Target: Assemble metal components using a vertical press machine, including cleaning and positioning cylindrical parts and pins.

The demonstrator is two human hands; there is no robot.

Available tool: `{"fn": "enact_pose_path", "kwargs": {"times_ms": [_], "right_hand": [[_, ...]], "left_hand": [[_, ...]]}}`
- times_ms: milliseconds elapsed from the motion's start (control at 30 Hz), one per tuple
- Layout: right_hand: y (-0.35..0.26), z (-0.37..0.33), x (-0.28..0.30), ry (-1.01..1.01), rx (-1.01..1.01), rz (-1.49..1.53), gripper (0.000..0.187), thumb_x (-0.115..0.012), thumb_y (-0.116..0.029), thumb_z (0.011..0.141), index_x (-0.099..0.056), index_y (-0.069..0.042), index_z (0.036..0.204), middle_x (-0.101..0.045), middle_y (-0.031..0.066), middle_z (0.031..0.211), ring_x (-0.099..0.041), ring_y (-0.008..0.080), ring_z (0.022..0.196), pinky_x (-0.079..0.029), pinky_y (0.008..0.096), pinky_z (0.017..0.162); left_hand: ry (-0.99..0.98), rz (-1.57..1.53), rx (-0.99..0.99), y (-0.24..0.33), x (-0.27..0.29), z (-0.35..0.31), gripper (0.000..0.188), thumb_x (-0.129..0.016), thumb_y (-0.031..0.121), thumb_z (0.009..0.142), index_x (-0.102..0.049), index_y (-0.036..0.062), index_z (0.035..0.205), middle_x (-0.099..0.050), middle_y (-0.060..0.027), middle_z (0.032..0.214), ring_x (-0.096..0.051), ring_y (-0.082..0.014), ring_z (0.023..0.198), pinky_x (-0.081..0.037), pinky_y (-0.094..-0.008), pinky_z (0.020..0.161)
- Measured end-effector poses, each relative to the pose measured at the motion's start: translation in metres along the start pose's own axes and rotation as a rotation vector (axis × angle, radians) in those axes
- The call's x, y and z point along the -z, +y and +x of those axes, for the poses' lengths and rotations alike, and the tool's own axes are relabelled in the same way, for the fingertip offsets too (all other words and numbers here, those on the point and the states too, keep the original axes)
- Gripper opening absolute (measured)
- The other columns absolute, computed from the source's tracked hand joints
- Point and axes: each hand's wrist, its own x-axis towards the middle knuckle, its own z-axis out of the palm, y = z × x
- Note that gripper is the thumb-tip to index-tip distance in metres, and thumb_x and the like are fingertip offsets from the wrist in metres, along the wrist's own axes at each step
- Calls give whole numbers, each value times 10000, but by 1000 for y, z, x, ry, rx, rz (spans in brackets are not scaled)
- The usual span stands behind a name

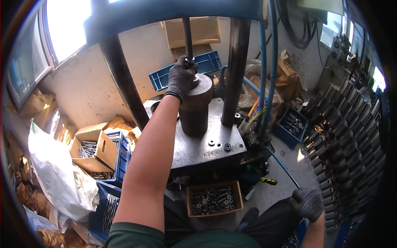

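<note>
Metal workshop: press machine [206, 140], boxes of bolts [214, 199], stacked steel parts [347, 136].
</note>
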Motion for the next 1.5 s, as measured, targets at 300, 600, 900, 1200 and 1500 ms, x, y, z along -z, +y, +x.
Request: {"fn": "enact_pose_path", "kwargs": {"times_ms": [300,600,900,1200,1500], "right_hand": [[13,17,22,-67,22,77,241,-705,-279,795,-751,-74,912,-721,176,869,-715,374,787,-577,442,724],[31,18,20,-118,146,95,241,-692,-246,796,-765,-85,961,-731,137,904,-712,369,822,-580,443,748],[28,20,12,-31,113,148,266,-679,-301,836,-766,-89,970,-740,129,911,-721,357,854,-577,457,765],[22,31,33,-61,75,161,279,-658,-273,853,-767,-93,1036,-751,131,967,-726,347,886,-581,443,796],[27,28,29,-93,99,162,286,-656,-246,845,-765,-89,1058,-753,136,948,-728,350,876,-587,436,785]], "left_hand": [[-48,-50,-27,3,3,-4,291,-760,180,952,-622,57,1176,-726,-94,945,-682,-169,805,-572,-353,750],[-206,-588,85,15,13,-11,184,-656,156,986,-593,90,1145,-574,-31,817,-595,-142,732,-557,-336,638],[-180,-554,120,12,14,-11,172,-593,155,975,-628,67,1119,-578,-43,754,-590,-160,673,-547,-323,641],[-148,-523,147,16,11,-15,151,-565,134,964,-624,74,1090,-526,-27,708,-560,-155,633,-548,-318,610],[-170,-456,109,12,14,-12,114,-561,132,954,-611,80,1042,-535,-23,778,-556,-140,667,-539,-311,611]]}}
